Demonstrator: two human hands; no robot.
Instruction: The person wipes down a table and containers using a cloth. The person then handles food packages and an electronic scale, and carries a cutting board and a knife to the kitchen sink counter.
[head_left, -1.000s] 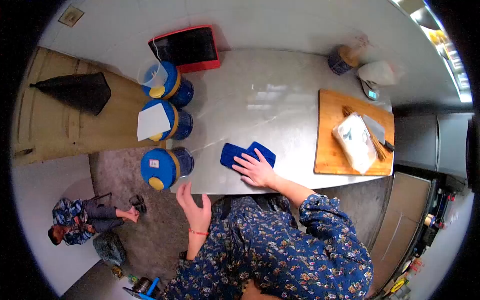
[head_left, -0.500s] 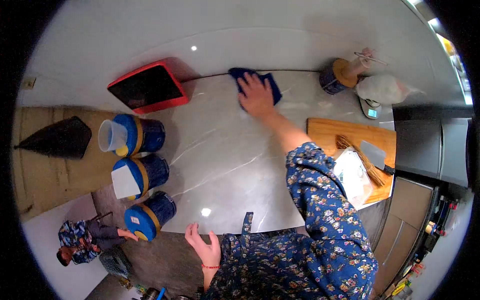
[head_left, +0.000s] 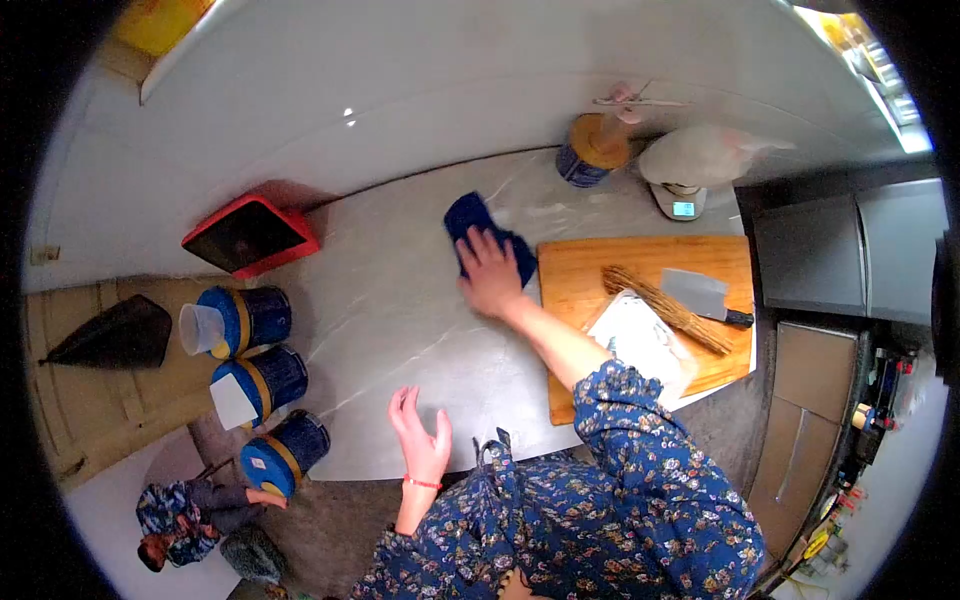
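R hand (head_left: 490, 272): palm down, flat on the cloth (head_left: 468, 213), fingers slightly parted, not wrapped round it. Cloth = dark blue, soft, folded/rumpled w/ irregular outline; lies on bench (head_left: 390, 300) toward far edge, right by L edge of the chopping board. L hand (head_left: 420, 440): nr bench front edge, thumb wide of fingers, fingers part-curled, nothing visible in it; can't tell if it touches the top. Thin red bracelet (head_left: 422, 484) on L wrist.

Bench top: grey, smooth, pale marble-type veins, slight sheen.

R end of bench: chopping board (head_left: 572, 300), rect, warm-brown wood, reaching toward front R corner. On it: cleaver (head_left: 693, 292) w/ rect metal blade + blk handle; bundle of thin brown sticks (head_left: 668, 312), rough, set diagonally; white pack (head_left: 640, 345), glare hides detail, partly behind R sleeve.

Far R corner: scale (head_left: 683, 208) w/ lit display, bulging white plastic bag (head_left: 700, 155) on top. Just L of it, nr far edge: round dk blue tub (head_left: 585, 165) w/ tan top.

Far L corner: red-framed blk screen (head_left: 250, 238), tilted back.

L edge: row of 3 blue cylindrical cans (head_left: 275, 375), tan bands. Translucent plastic cup (head_left: 203, 328) on farthest can's lid, flat white card (head_left: 233, 402) on middle one.

Beyond L edge: seated person (head_left: 185, 520), patterned top.
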